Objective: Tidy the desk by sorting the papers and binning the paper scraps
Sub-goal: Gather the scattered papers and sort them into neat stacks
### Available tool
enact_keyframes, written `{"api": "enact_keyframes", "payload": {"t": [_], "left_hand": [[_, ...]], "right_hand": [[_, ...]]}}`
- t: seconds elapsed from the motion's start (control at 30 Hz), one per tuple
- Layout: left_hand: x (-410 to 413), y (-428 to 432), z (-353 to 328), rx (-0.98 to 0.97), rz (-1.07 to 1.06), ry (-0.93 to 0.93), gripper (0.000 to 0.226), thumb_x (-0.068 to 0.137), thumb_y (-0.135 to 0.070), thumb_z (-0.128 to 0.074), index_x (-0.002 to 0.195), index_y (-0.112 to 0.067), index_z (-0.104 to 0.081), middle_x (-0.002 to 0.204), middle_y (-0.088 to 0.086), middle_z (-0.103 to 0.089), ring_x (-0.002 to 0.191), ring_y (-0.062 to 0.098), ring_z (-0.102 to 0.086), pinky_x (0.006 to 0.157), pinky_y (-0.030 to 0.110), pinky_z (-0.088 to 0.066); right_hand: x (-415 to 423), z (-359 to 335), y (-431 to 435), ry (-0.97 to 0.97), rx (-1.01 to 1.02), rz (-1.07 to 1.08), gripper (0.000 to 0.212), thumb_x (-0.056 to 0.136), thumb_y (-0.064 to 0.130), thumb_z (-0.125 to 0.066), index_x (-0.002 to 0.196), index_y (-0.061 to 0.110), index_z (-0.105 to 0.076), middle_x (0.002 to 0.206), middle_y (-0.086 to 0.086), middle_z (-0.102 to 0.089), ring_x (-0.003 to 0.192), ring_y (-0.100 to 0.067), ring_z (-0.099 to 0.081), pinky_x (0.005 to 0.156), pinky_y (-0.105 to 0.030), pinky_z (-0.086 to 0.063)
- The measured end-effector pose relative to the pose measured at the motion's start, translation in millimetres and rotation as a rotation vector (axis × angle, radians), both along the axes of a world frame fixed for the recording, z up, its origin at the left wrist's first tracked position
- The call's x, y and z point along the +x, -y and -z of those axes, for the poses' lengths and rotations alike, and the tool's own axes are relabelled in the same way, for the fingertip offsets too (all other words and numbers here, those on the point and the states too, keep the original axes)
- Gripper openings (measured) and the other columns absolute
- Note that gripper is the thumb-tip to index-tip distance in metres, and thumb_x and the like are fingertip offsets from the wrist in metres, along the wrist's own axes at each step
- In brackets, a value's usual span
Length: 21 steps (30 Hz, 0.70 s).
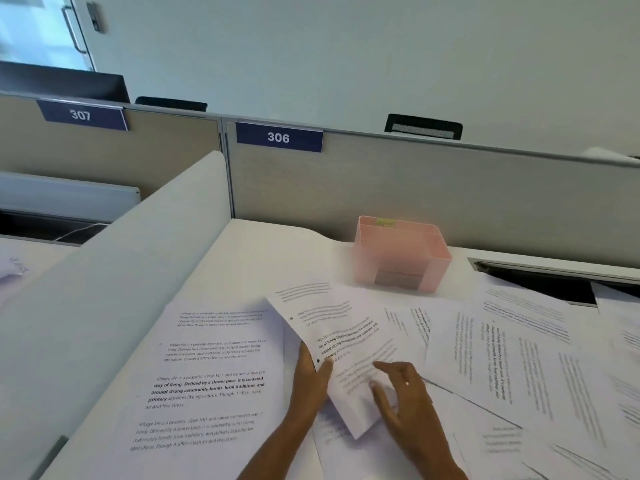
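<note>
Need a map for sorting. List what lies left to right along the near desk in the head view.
In order: white side divider → flat printed sheet → left hand → tilted sheet it pinches → right hand → scattered papers. The pink organizer is left out, since it overlaps.

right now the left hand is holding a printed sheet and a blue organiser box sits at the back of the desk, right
Wrong colour: the head view shows the organiser box is pink, not blue. The left hand does hold a printed sheet.
</note>
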<state>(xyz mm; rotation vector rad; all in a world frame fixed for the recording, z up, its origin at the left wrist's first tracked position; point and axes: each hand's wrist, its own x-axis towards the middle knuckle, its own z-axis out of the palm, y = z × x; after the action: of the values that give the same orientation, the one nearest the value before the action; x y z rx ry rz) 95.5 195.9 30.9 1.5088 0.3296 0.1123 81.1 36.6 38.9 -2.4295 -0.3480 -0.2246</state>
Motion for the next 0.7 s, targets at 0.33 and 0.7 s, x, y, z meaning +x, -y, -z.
{"api": "enact_keyframes", "payload": {"t": [0.33,0.7], "left_hand": [[-21.5,30.2,-18.8,-0.002,0.196,-0.166,0.039,0.091,0.003,-0.038,0.117,-0.025,-0.044,0.097,-0.012,-0.062,0.082,0.006,-0.062,0.055,0.017,-0.05],[-22.9,62.2,-54.8,0.001,0.151,-0.039,0.022,0.093,-0.006,-0.043,0.106,-0.021,-0.054,0.109,0.0,-0.064,0.09,0.014,-0.064,0.073,0.024,-0.056]], "right_hand": [[-7.0,-4.9,64.4,-0.159,-0.112,0.122,0.039,0.092,0.031,-0.05,0.129,0.02,-0.046,0.14,-0.003,-0.04,0.128,-0.016,-0.043,0.107,-0.03,-0.036],[-3.3,-7.3,80.1,-0.334,0.141,0.177,0.041,0.093,0.029,-0.049,0.132,0.016,-0.045,0.139,-0.01,-0.043,0.129,-0.022,-0.041,0.108,-0.035,-0.031]]}}
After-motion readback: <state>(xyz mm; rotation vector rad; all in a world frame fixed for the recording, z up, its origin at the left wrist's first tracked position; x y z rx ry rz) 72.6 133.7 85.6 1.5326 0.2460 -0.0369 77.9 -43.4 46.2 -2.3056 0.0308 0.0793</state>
